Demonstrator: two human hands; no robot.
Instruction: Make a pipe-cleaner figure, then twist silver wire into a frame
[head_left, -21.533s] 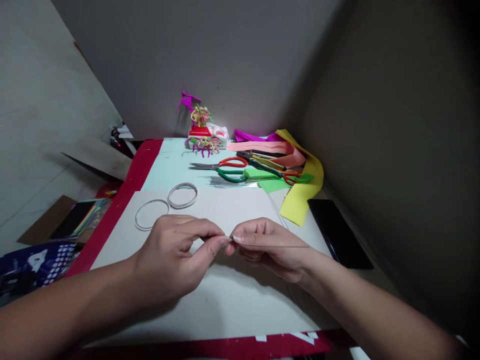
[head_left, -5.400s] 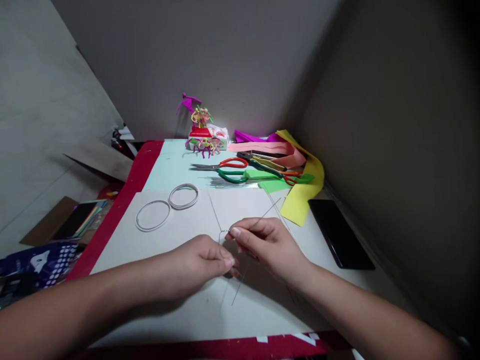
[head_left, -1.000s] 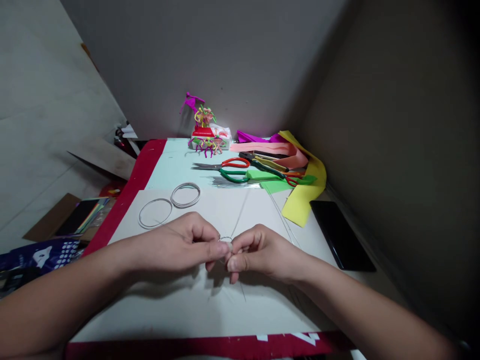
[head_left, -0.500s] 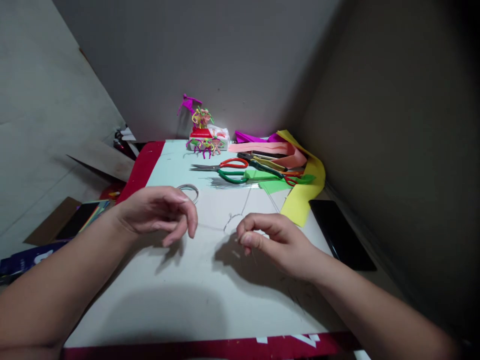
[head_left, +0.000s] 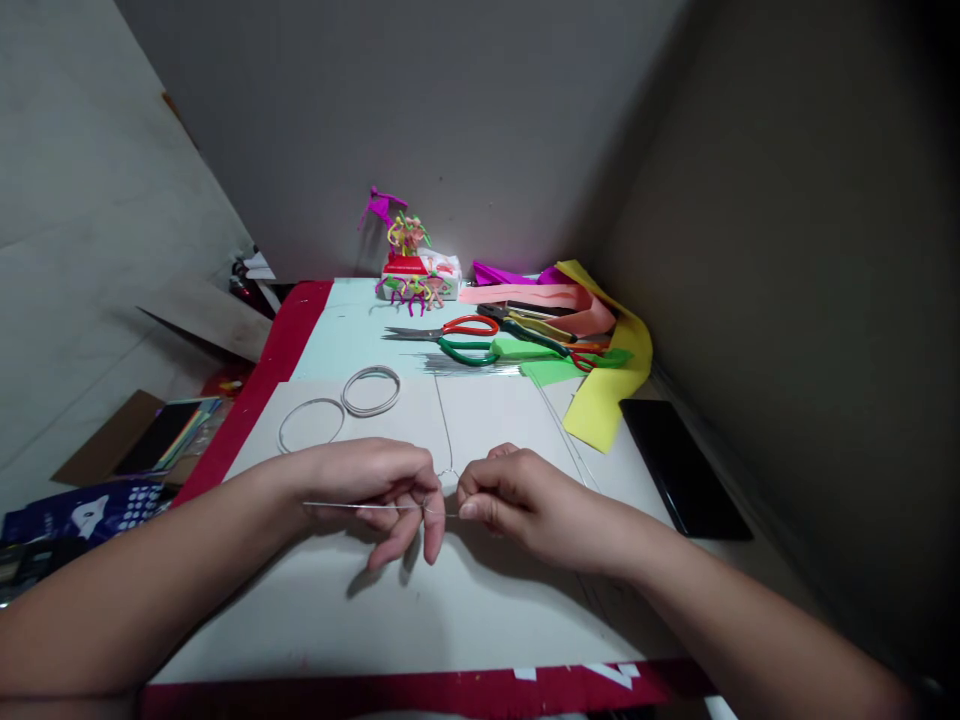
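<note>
My left hand (head_left: 367, 495) and my right hand (head_left: 525, 500) meet at the middle of a white card (head_left: 487, 420), fingers closed. A thin silver wire (head_left: 360, 505) runs level through the left fingers to the right fingertips. A second length of wire (head_left: 442, 425) rises from a small loop (head_left: 448, 473) just above my hands. Where the wires cross, my fingers partly hide them. Two coils of wire lie on the card to the left, a thin ring (head_left: 311, 425) and a thicker ring (head_left: 371, 390), both beyond my left hand.
Scissors (head_left: 465, 328), pliers (head_left: 525, 335), a bundle of thin wires (head_left: 469, 367) and a yellow foam strip (head_left: 607, 385) lie beyond the card. A pipe-cleaner figure on a white box (head_left: 416, 280) stands at the back. A black phone (head_left: 682, 470) lies right; the red table edge (head_left: 262, 400) runs left.
My left hand has come back from above the rings to the middle and closed on the wire. My right hand has moved left and down, and the wire now spans both hands.
</note>
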